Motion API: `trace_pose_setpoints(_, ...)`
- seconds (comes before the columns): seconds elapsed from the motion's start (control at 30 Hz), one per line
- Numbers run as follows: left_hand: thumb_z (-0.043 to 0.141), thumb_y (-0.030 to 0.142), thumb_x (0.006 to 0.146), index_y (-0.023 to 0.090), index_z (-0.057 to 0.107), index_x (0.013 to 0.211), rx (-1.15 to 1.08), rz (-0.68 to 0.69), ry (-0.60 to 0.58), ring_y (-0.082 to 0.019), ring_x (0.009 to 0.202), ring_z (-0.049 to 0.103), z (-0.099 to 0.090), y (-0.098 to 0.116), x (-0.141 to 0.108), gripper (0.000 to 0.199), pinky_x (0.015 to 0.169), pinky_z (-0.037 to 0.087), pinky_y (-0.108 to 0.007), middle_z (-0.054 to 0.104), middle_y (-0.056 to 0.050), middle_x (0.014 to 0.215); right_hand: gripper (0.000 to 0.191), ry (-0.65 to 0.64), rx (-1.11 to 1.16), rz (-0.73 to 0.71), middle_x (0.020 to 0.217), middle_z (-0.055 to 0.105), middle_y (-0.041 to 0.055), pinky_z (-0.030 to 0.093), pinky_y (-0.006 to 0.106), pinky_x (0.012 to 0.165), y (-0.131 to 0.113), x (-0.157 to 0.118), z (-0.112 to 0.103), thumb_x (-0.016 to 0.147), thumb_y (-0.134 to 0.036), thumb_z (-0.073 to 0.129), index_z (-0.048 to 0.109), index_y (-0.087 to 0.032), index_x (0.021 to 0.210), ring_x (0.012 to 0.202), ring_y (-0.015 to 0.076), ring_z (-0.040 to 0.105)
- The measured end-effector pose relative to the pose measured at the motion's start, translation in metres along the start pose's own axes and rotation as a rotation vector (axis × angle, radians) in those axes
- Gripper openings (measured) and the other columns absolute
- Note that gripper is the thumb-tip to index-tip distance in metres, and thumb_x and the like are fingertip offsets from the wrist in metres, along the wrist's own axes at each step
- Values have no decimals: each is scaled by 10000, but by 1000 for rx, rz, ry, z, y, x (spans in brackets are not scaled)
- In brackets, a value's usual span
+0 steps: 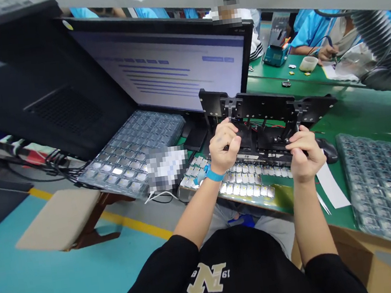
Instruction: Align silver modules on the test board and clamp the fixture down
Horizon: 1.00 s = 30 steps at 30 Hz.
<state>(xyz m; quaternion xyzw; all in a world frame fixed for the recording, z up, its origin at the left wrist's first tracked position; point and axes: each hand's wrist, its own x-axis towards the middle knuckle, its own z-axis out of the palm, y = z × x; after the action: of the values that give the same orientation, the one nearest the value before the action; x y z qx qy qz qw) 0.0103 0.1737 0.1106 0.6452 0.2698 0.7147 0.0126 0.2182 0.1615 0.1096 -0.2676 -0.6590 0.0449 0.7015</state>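
Note:
A black test fixture (261, 106) stands on the green bench, its hinged upper plates tilted up. My left hand (224, 146), wearing a blue wristband (214, 173), has its fingers closed around the left clamp lever (229, 114) at the fixture's front. Over on the other side, my right hand (305, 154) is curled around the right clamp lever (297, 125); much of that lever is hidden by the fingers. Just in front of the fixture lie rows of small silvery parts (244, 189), partly covered by my left wrist.
A monitor (171, 68) rises behind a clear tray of parts (134, 140) on the left. Another parts tray (387, 184) lies at right, near a paper strip (332, 186), tweezers (323, 203) and a black mouse (327, 149). Co-workers sit opposite; a duct hose (378, 38) hangs there.

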Motion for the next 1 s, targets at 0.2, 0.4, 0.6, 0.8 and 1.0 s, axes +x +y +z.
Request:
trace_pose_setpoints(0.2,547,231,951,188,416,608,5,-10,-19,-131,794,624,-2,1,1,370,1011,557,-509,525,39,645,125,-4,15,-2,640,581,-22,471,573,1040,0,0,-1,833,-248,591,683,-251,748,741,178,596)
trace_pose_setpoints(0.4,550,246,954,190,418,603,18,-36,-31,-141,814,635,-3,2,0,380,1029,549,-518,536,33,644,132,-4,4,10,628,558,-18,483,593,1009,1,0,-2,837,-281,591,677,-260,740,736,193,598)
trace_pose_setpoints(0.6,538,278,967,192,410,595,32,-56,-41,-146,823,630,-3,2,-1,402,1039,541,-513,533,27,640,118,-5,33,1,636,578,-20,466,587,1025,2,-1,-2,839,-268,598,687,-260,762,742,190,590)
trace_pose_setpoints(0.8,546,262,965,191,417,613,9,-42,-39,-143,829,634,-3,3,0,382,1032,542,-500,531,34,650,112,-5,47,4,646,590,-20,473,575,1020,1,0,-2,837,-255,603,692,-255,768,749,186,590)
trace_pose_setpoints(1.0,545,234,954,194,409,616,18,-32,-43,-147,822,635,-3,4,1,366,1026,547,-508,530,31,648,119,-1,30,10,631,579,-20,464,593,1029,0,-1,-3,835,-270,600,692,-257,762,752,195,596)
